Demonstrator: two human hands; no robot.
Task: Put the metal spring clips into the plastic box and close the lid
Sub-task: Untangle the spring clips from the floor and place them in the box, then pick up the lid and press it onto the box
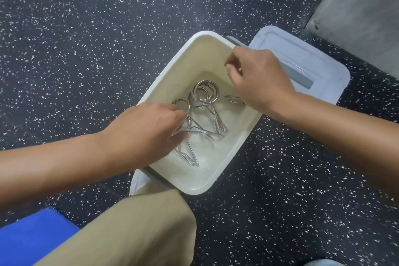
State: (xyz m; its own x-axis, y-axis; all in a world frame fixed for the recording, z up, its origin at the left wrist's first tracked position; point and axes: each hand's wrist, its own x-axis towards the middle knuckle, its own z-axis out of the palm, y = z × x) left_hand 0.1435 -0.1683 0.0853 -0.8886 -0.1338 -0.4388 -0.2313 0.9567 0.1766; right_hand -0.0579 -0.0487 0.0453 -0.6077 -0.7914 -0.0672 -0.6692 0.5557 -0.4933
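A white plastic box [172, 67] stands open on the dark speckled floor. Several metal spring clips [204, 95] lie in a loose pile on its bottom. My left hand [146, 129] reaches into the box from the near left, thumb and fingers closed around one spring clip [194, 129] in the pile. Over the box's far right side my right hand [259, 80] hovers with its fingers curled in and nothing visible in them. The pale lid [313, 56] lies flat on the floor just right of the box, partly hidden by my right hand.
A grey latch bar [300, 74] runs across the lid. My knee in tan trousers [140, 229] is just below the box. A blue object [32, 235] sits at the bottom left. A grey block [362, 11] fills the top right corner.
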